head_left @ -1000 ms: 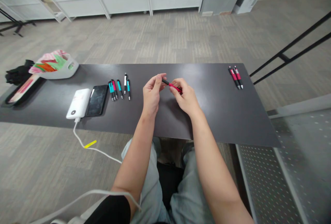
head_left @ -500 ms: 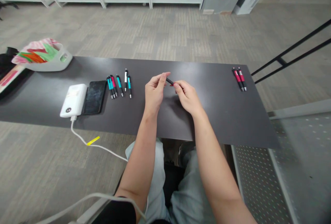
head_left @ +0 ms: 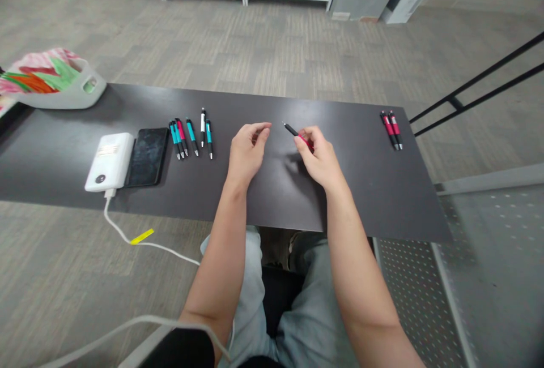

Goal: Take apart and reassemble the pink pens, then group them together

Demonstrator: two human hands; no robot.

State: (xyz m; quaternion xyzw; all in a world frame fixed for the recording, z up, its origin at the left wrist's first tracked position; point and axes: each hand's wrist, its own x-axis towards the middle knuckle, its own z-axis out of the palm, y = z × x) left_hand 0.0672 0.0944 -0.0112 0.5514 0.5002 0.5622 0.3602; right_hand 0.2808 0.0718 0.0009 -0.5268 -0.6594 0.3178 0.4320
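My right hand (head_left: 318,155) grips a red-and-black ballpoint pen (head_left: 291,129) above the table, its black end pointing up and left with a thin silvery point. Part of the red barrel is hidden by the fingers. My left hand (head_left: 249,150) is just left of that point, apart from the pen. Its thumb and fingertips are drawn together; whether something small is between them is hard to see. To the left lie several pens: turquoise pens (head_left: 192,137), a red pen (head_left: 181,136) and a white pen (head_left: 203,128). Two red pens (head_left: 391,130) lie side by side at the far right.
A white power bank (head_left: 109,161) with a cable (head_left: 114,223) stands beside a black phone (head_left: 147,157) on the dark table (head_left: 272,198). A white basket (head_left: 80,93) with colourful cloth sits at the left. Black metal bars (head_left: 476,82) rise past the right edge.
My hands have moved apart. The left hand has come off the pen, and the right hand has drawn it slightly right, so its thin silvery end now shows.
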